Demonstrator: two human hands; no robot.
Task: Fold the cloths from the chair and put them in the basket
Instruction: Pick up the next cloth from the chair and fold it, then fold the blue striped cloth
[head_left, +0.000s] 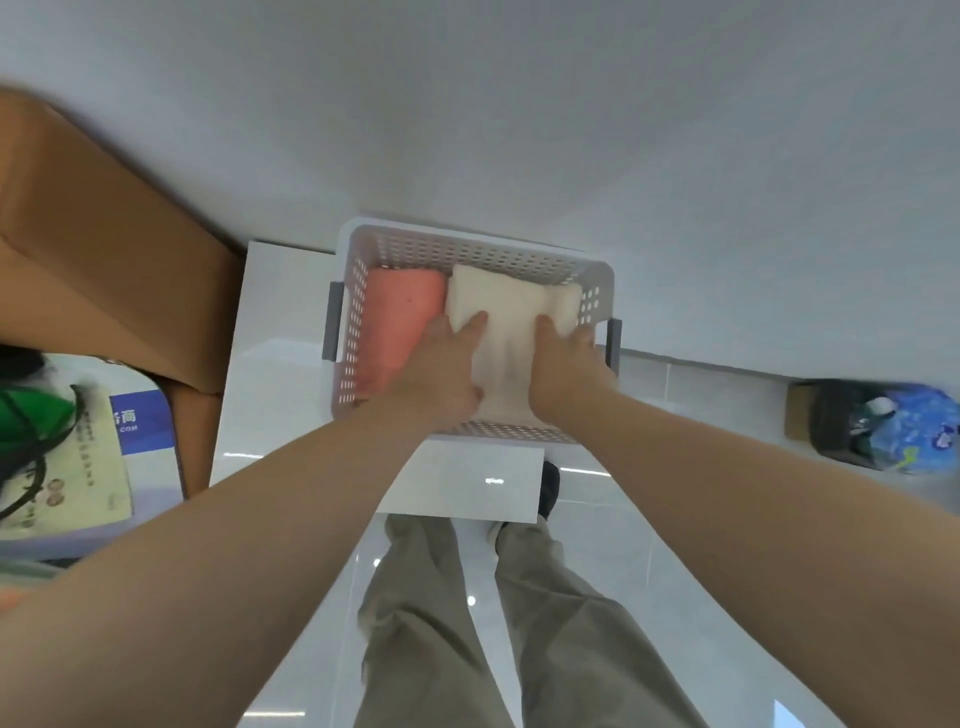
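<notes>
A pale perforated basket (467, 249) with grey handles stands on a white platform against the wall. Inside it, a folded pink cloth (395, 322) lies in the left half and a folded cream cloth (506, 322) in the right half. My left hand (444, 364) grips the cream cloth's left edge, fingers on top. My right hand (563, 364) grips its right edge. Both hands reach down into the basket. The chair is out of view.
A brown cardboard box (104, 249) stands at the left, with a bag and printed papers (78, 457) in front of it. At the right, a dark bin (852, 421) holds blue packaging. My legs stand on the glossy tiled floor below the white platform (280, 332).
</notes>
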